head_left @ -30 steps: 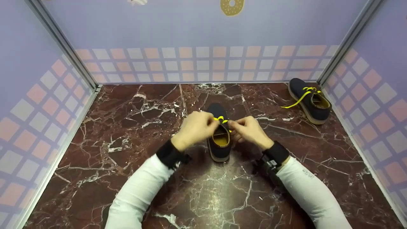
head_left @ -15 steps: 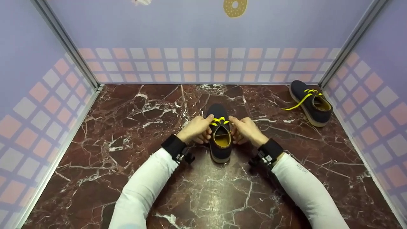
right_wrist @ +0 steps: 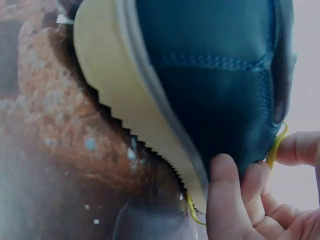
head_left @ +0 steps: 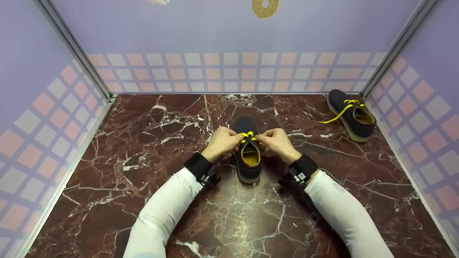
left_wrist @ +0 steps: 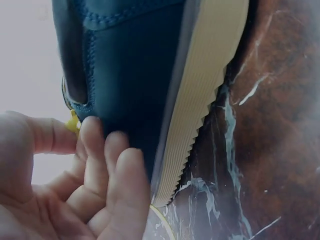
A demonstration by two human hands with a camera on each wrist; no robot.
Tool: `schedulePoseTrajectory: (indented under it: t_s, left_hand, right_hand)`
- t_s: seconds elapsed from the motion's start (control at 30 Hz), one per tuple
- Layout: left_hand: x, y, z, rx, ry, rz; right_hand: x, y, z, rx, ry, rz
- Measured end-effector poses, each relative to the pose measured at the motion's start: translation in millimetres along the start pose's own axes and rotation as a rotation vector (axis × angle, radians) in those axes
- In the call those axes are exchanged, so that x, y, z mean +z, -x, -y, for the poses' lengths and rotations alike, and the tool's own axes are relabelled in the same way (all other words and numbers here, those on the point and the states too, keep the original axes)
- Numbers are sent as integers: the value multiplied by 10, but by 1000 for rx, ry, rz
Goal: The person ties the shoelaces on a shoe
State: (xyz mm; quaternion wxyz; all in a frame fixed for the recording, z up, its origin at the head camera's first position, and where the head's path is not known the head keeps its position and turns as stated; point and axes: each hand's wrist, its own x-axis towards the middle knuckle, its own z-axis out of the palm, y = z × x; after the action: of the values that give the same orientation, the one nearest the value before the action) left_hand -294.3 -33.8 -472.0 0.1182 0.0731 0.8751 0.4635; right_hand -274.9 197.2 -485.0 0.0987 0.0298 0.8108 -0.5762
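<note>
A dark sneaker (head_left: 245, 123) with a yellow lining stands on the marbled surface, toe away from me. Its yellow shoelace (head_left: 250, 133) is looped across the front of the opening. From the left side, my left hand (head_left: 223, 141) pinches the lace between thumb and index finger. My right hand (head_left: 278, 141) mirrors it, pinching the lace on the right. In the left wrist view a bit of yellow lace (left_wrist: 73, 121) shows at the thumb tip, other fingers curled against the shoe's side. A yellow lace strand (right_wrist: 274, 150) shows at the thumb in the right wrist view.
A matching sneaker (head_left: 353, 120) stands in the back right corner, one yellow lace end (head_left: 331, 118) trailing left onto the marbled surface (head_left: 161, 125). Lilac panels (head_left: 229, 36) with pink and white squares enclose the back and both sides.
Half a second ago both hands sat slightly wider at the shoe's sides, with the lace loops exposed. Since then thumbs and fingers have moved inward onto the lace. The shoe stays in place.
</note>
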Motion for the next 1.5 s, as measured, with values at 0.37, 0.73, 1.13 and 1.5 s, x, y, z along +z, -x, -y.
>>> schedulePoseTrajectory:
  t_s: [0.37,0.73,1.13,1.5]
  left_hand:
    - [41,-17,3,201,-26,-262]
    - [96,23,-180,179,351,-261]
    - [76,66,-258,371,398,-264]
    - [-14,50,-369,479,492,-293]
  right_hand:
    - [82,16,0,-139,-107,-116]
    - [133,60,152,-333,-312,-199]
    - [120,49,259,-542,-282,-292]
    - [72,81,420,-652,-316,-254]
